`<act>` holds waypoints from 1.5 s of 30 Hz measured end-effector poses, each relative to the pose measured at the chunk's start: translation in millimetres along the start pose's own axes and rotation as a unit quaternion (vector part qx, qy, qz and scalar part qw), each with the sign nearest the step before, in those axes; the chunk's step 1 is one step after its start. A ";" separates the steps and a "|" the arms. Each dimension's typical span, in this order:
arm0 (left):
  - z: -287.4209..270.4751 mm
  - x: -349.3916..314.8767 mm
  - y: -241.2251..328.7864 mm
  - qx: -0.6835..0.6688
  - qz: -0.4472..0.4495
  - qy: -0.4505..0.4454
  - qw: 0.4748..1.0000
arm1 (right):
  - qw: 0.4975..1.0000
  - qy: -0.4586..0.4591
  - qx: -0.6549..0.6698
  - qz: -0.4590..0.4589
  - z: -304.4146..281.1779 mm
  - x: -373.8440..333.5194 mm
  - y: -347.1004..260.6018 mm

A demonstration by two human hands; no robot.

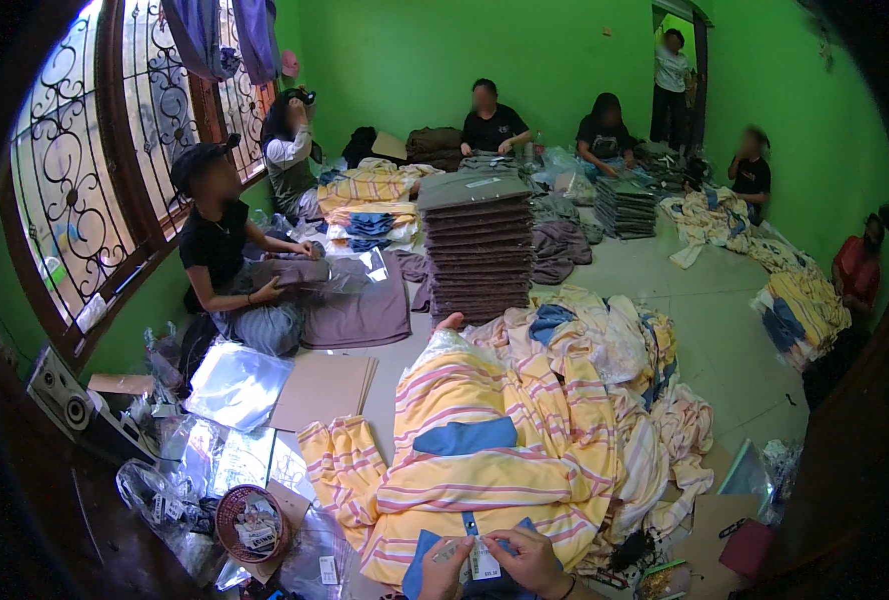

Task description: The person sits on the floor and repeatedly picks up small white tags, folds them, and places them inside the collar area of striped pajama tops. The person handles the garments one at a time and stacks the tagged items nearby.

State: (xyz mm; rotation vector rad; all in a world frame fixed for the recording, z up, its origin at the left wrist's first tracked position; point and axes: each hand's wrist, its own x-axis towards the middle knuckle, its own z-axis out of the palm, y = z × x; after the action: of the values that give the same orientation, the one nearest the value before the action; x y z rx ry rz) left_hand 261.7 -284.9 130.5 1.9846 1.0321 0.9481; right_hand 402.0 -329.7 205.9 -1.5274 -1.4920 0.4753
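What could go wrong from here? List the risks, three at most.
1. The white tag between the left hand and right hand might crease if handled roughly.
2. The tall stack of folded garments could topple if bumped.
3. The open reddish basket, holding small printed pieces, may spill if knocked.

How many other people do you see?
7: two people by the window, two people before the back wall, one person in the doorway, two people on the right. Others may be hidden.
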 end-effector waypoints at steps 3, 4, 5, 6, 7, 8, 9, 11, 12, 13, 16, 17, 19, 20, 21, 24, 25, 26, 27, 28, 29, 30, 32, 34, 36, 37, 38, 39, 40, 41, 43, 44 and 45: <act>7.3 -2.9 -3.0 -0.127 -0.109 0.005 0.986 | 0.990 -0.009 -0.087 -0.112 3.2 0.6 7.2; 9.4 -3.9 -3.5 -0.148 -0.128 0.012 0.981 | 0.985 -0.002 -0.118 -0.130 5.0 0.9 10.0; 10.4 -4.7 -4.1 -0.169 -0.147 0.020 0.974 | 0.978 0.005 -0.148 -0.147 7.0 1.4 12.9; 10.7 -5.3 -4.7 -0.166 -0.135 0.020 0.977 | 0.970 0.012 -0.177 -0.165 8.4 1.6 15.6; 10.5 -5.3 -4.8 -0.162 -0.124 0.020 0.979 | 0.984 0.016 -0.127 -0.124 9.9 2.3 17.9; 10.0 -5.0 -4.2 -0.159 -0.112 0.021 0.981 | 0.993 0.020 -0.077 -0.083 11.3 3.5 19.6; 8.8 -3.7 -3.0 -0.081 -0.055 0.031 0.995 | 0.999 0.024 -0.025 -0.041 11.5 3.3 20.1; 5.4 0.7 3.0 0.077 0.061 0.052 0.994 | 0.986 -0.002 -0.123 -0.111 10.6 3.0 19.1; 2.7 2.2 8.5 -0.062 -0.063 0.033 0.996 | 0.974 -0.014 -0.172 -0.146 9.2 2.2 17.8; 0.0 3.5 15.3 -0.198 -0.185 0.014 0.962 | 0.987 -0.005 -0.116 -0.108 9.5 3.1 16.2; -8.2 11.0 36.9 -0.328 -0.277 0.006 0.903 | 1.000 0.008 0.005 -0.013 10.6 4.8 13.4; -11.2 13.8 42.8 -0.327 -0.265 0.012 0.907 | 1.000 0.002 0.013 0.005 11.6 5.3 13.9; -21.4 19.1 48.1 -0.311 -0.268 -0.034 0.911 | 0.996 -0.015 0.066 0.054 12.9 4.4 17.9; -24.9 20.5 48.5 -0.302 -0.270 -0.057 0.912 | 0.990 -0.027 0.110 0.084 13.9 3.9 21.5; -25.3 20.9 48.0 -0.328 -0.269 -0.051 0.904 | 0.981 -0.038 0.155 0.113 15.2 3.3 25.6; -20.0 16.7 36.1 -0.419 -0.310 -0.024 0.853 | 0.887 -0.082 0.377 0.255 21.4 3.5 39.5; -16.8 13.4 29.5 -0.456 -0.354 -0.009 0.817 | 0.875 -0.106 0.405 0.243 21.6 2.2 43.5; -13.2 10.3 21.9 -0.490 -0.395 0.005 0.777 | 0.853 -0.131 0.432 0.263 21.0 0.9 47.1; -9.3 6.7 14.0 -0.524 -0.424 -0.016 0.739 | 0.829 -0.154 0.457 0.283 20.8 -0.1 49.7; -5.9 2.7 6.6 -0.554 -0.452 -0.039 0.698 | 0.838 -0.163 0.447 0.266 20.6 -0.9 51.0; -3.1 -1.9 0.1 -0.581 -0.481 -0.061 0.654 | 0.846 -0.172 0.437 0.250 20.6 -1.9 51.3; -1.5 -5.6 -5.4 -0.603 -0.472 -0.086 0.637 | 0.852 -0.187 0.425 0.242 21.0 -2.7 50.6; -0.1 -9.0 -11.3 -0.645 -0.449 -0.140 0.602 | 0.847 -0.196 0.448 0.207 21.7 -3.8 47.3; 0.8 -11.2 -6.7 -0.649 -0.421 -0.090 0.628 | 0.857 -0.182 0.446 0.183 21.8 -3.9 44.0; 1.2 -5.5 1.2 -0.614 -0.398 -0.031 0.681 | 0.880 -0.146 0.420 0.166 23.5 -5.0 40.5; -2.0 0.6 3.5 -0.576 -0.385 0.008 0.721 | 0.888 -0.138 0.410 0.156 22.7 -5.7 40.1; -5.0 7.9 4.5 -0.537 -0.367 0.049 0.758 | 0.911 -0.128 0.368 0.138 21.1 -6.9 40.3; -9.7 12.7 4.3 -0.538 -0.370 0.117 0.748 | 0.928 -0.128 0.330 0.119 19.8 -8.6 40.7; -16.3 14.7 2.5 -0.537 -0.372 0.187 0.734 | 0.945 -0.129 0.285 0.100 18.7 -10.3 41.3; -27.1 25.7 -6.7 -0.636 -0.325 0.180 0.676 | 0.937 -0.138 0.305 0.097 17.4 -12.0 42.3; -38.0 33.3 -21.1 -0.695 -0.272 0.184 0.639 | 0.922 -0.132 0.340 0.132 18.2 -13.5 43.9; -38.7 33.6 -26.8 -0.662 -0.279 0.189 0.670 | 0.909 -0.133 0.366 0.151 18.6 -14.0 44.7; -39.5 33.9 -31.4 -0.626 -0.284 0.194 0.699 | 0.899 -0.125 0.391 0.155 19.1 -14.0 45.3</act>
State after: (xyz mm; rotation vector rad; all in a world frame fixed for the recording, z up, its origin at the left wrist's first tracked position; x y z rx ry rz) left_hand 231.5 -232.2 133.5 0.2908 0.7310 1.2118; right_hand 410.1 -329.3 155.4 -1.0589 -1.0182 1.3227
